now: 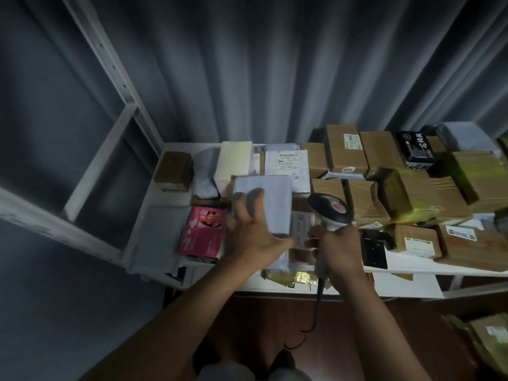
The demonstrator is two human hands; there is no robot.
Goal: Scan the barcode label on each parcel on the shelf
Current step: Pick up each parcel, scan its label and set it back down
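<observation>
My left hand [254,229] grips a pale grey-blue poly mailer parcel [272,199] and holds it up over the white shelf [412,270], fingers on its top face and thumb at its lower edge. My right hand [335,248] is wrapped round the handle of a grey handheld barcode scanner [330,209], whose dark head sits just right of the mailer. A white barcode label [301,228] shows on a parcel beneath, between the two hands. The frame is motion-blurred.
Many parcels cover the shelf: a pink box [204,232], a grey mailer [159,237], a white labelled mailer [286,160], several brown cartons [346,149] and a black box [416,151] to the right. A white rack frame [110,149] stands left; a curtain hangs behind.
</observation>
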